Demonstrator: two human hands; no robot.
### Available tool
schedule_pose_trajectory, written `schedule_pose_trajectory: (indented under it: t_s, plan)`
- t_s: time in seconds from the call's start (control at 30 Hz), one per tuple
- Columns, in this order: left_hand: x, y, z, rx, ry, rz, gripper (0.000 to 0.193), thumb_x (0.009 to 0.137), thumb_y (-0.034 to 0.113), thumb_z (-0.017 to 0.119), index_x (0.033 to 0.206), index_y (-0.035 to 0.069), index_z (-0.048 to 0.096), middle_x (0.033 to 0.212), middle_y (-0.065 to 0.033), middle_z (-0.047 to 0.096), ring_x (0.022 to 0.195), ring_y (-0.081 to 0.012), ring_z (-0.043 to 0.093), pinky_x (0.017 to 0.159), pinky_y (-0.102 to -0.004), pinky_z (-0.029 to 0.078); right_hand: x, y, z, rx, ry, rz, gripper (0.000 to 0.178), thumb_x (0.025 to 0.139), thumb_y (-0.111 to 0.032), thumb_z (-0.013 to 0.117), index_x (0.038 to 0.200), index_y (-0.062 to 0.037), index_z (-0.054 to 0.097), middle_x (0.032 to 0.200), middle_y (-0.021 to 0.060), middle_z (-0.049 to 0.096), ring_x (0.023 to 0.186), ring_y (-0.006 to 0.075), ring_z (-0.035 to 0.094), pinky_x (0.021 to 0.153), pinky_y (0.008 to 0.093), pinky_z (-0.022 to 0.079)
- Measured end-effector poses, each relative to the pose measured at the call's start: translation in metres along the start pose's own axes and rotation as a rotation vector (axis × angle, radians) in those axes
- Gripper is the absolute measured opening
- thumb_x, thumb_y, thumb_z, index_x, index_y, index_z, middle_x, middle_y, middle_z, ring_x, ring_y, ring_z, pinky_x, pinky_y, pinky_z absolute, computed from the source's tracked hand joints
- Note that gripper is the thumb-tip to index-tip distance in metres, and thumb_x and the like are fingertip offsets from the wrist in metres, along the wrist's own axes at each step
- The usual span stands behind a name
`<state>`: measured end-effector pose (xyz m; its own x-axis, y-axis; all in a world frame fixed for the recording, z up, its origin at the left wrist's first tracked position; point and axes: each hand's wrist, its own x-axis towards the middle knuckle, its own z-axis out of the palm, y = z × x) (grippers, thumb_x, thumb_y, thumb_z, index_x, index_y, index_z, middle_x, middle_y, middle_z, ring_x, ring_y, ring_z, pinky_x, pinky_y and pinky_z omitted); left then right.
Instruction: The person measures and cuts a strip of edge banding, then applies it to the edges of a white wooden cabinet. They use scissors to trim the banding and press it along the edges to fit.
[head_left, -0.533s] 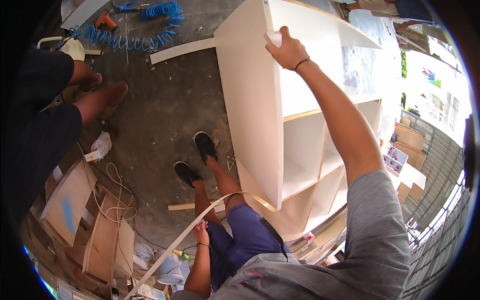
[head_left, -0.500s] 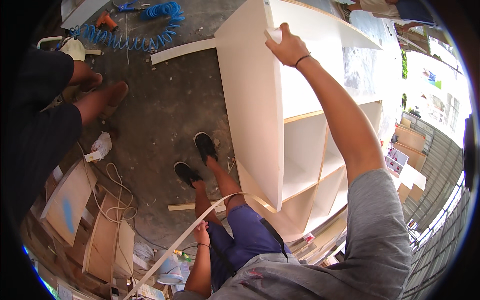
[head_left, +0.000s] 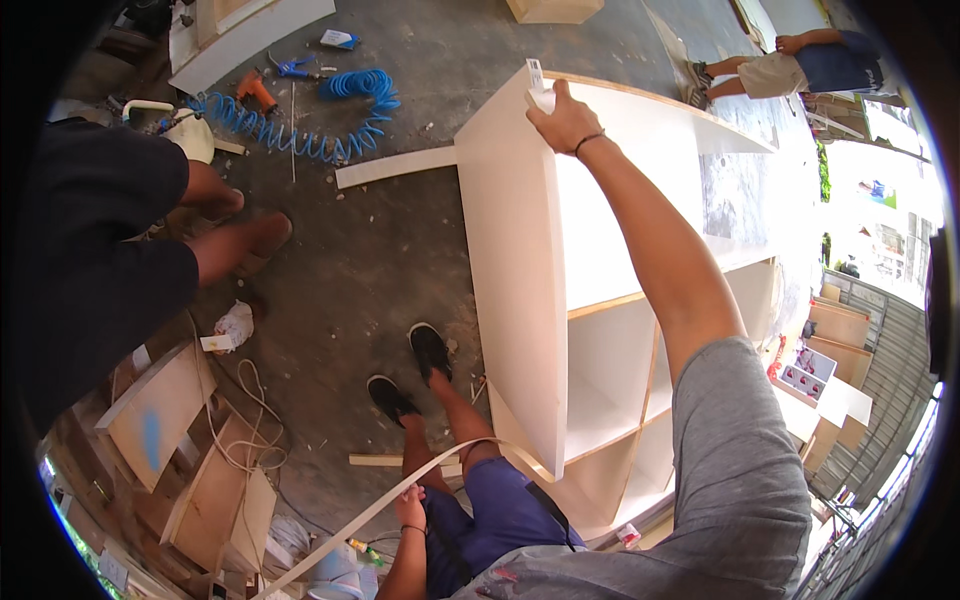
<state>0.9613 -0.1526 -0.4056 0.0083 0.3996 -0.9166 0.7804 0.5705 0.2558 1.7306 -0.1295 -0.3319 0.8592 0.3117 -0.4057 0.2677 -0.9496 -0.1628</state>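
A large white cabinet with open compartments stands in front of me, one long panel edge running away from me. At the far end of that edge, my right hand is closed around a small white block pressed to the edge. A long, pale, thin edging strip arches from the lower left to the near end of the same panel. Low beside my thigh, my left hand has its fingers closed at the strip; its palm is partly hidden.
At the left a co-worker in dark clothes sits close by. A coiled blue air hose and an orange tool lie on the floor beyond. Wooden boards and a cord fill the lower left. Another person is far right.
My right hand with the white block has slid farther along the panel edge, nearer its far corner. The view has tilted up, showing more floor beyond. My left hand stays at the strip.
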Motion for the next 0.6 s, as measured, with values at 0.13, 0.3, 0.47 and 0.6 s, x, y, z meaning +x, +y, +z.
schedule_pose_trajectory:
  t_s: [0.13, 0.3, 0.47, 0.6]
  plan:
    - [-0.005, -0.002, 0.007, -0.016, 0.011, -0.051, 0.026, 0.092, 0.014, 0.056, 0.108, -0.006, 0.056, 0.094, -0.0142, 0.064, 0.077, -0.0185, 0.065, 0.068, -0.0291, 0.055, 0.016, -0.006, -0.005, 0.003, 0.062, 0.018, 0.078, 0.080, -0.047, 0.052, 0.142, -0.0061, 0.026, 0.115, 0.0271, 0.062, 0.107, 0.0419, 0.060, 0.094, 0.0455, 0.046]
    - [-0.004, -0.004, 0.014, -0.122, 0.008, -0.011, 0.037, 0.090, 0.014, 0.060, 0.117, -0.008, 0.048, 0.085, -0.0144, 0.066, 0.075, -0.0177, 0.065, 0.067, -0.0278, 0.053, 0.039, -0.008, -0.007, 0.011, 0.054, 0.016, 0.078, 0.081, -0.048, 0.051, 0.142, -0.0072, 0.026, 0.117, 0.0271, 0.061, 0.109, 0.0433, 0.058, 0.095, 0.0454, 0.045]
    - [-0.004, -0.004, 0.014, -0.120, 0.025, -0.029, 0.038, 0.090, 0.013, 0.059, 0.119, -0.008, 0.046, 0.086, -0.0147, 0.066, 0.074, -0.0175, 0.065, 0.068, -0.0273, 0.052, 0.047, -0.014, -0.009, -0.005, 0.119, -0.006, 0.079, 0.081, -0.049, 0.051, 0.141, -0.0035, 0.027, 0.116, 0.0295, 0.060, 0.108, 0.0433, 0.058, 0.095, 0.0456, 0.045]
    - [-0.004, -0.001, 0.016, -0.145, 0.008, -0.038, 0.037, 0.090, 0.013, 0.058, 0.119, -0.008, 0.046, 0.085, -0.0145, 0.067, 0.071, -0.0173, 0.064, 0.068, -0.0275, 0.052, 0.040, -0.014, -0.012, 0.026, 0.081, 0.010, 0.079, 0.081, -0.050, 0.051, 0.140, -0.0024, 0.027, 0.115, 0.0304, 0.060, 0.107, 0.0445, 0.059, 0.094, 0.0460, 0.045]
